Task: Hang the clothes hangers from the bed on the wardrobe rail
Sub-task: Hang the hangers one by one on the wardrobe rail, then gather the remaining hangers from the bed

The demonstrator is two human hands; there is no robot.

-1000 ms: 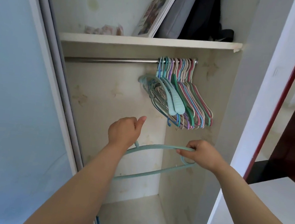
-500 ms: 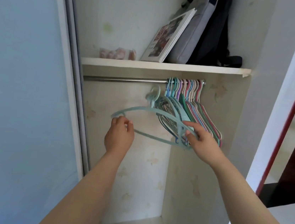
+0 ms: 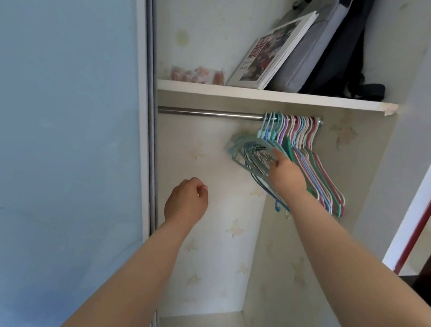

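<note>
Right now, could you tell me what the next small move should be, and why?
Probably draw the right hand back from the hangers. They all appear hooked on the rail, bunched at its right end, and the left hand holds nothing, so no hanger seems left to place.

Pastel plastic hangers (image 3: 314, 164) bunched at right end of steel wardrobe rail (image 3: 209, 113), upper centre of frame; frontmost teal.

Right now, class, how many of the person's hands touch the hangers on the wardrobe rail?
1. The right hand rests on the hangers bunched at the right end of the wardrobe rail. The left hand hangs apart, lower left, holding nothing.
</note>
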